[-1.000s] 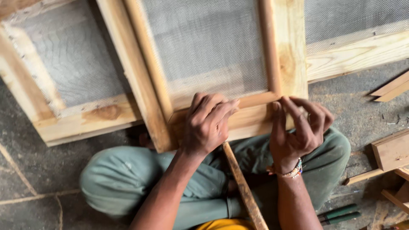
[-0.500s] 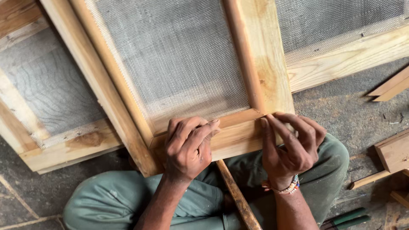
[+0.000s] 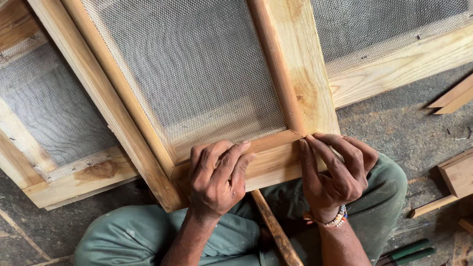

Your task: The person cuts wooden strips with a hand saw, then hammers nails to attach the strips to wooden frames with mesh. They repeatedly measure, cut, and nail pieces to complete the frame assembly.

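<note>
Since the earlier frame the frame (image 3: 295, 83) has slid toward 7 o'clock and both hands sit lower on it. The left hand (image 3: 214, 180) presses curled fingers on the thin strip (image 3: 266, 143) along the bottom rail; the right hand (image 3: 335, 175) pinches the mitred corner at 3 o'clock. The strip looks light, stiff and easily split, the mesh (image 3: 192, 79) springy; the solid rail seems the safest grip.

Left hand (image 3: 217, 177) fingers curled, pressing; right hand (image 3: 335, 175) fingertips pinching.
</note>
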